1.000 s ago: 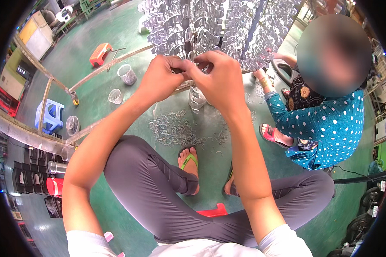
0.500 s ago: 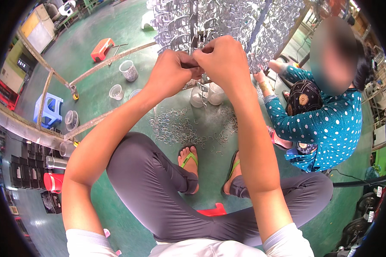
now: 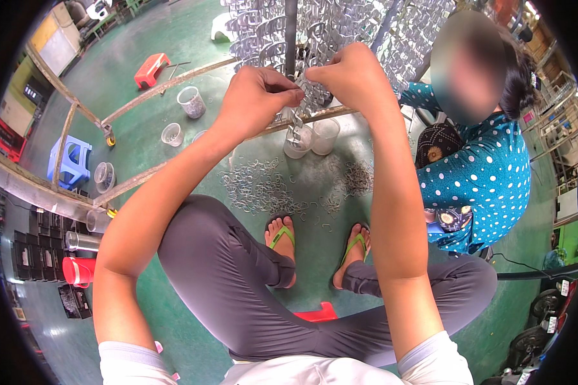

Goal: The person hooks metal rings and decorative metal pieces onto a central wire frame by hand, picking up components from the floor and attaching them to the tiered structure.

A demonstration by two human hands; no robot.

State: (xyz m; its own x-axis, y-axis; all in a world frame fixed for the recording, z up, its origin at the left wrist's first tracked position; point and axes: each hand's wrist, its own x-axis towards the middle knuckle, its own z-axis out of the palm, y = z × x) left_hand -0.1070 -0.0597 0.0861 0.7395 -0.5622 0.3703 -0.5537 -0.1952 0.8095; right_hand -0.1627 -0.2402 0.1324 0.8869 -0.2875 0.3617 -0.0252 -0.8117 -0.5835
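Note:
Long strands of silvery curved metal pieces [image 3: 257, 32] hang in front of me, close together. My left hand [image 3: 253, 99] is at the lower end of one strand, thumb and fingertips pinched together; anything between them is too small to make out. To its right, my right hand [image 3: 353, 74] is closed too, thumb and index finger against the hanging pieces, and its fingertips are partly hidden. Below my hands, two translucent plastic tubs [image 3: 325, 133] stand under the strands. Loose metal hooks [image 3: 257, 186] lie scattered on the green floor by my feet.
A person in a dotted teal top [image 3: 481, 179] crouches close on my right. A metal frame rail [image 3: 167, 93] runs across on the left. Beyond it are clear tubs [image 3: 191, 102], a blue stool [image 3: 70, 160] and an orange stool [image 3: 151, 70]. A red mug [image 3: 78, 271] stands at the left.
My hands have moved apart: the right one has shifted up and right, off the left. The person on my right has leaned in toward the strands.

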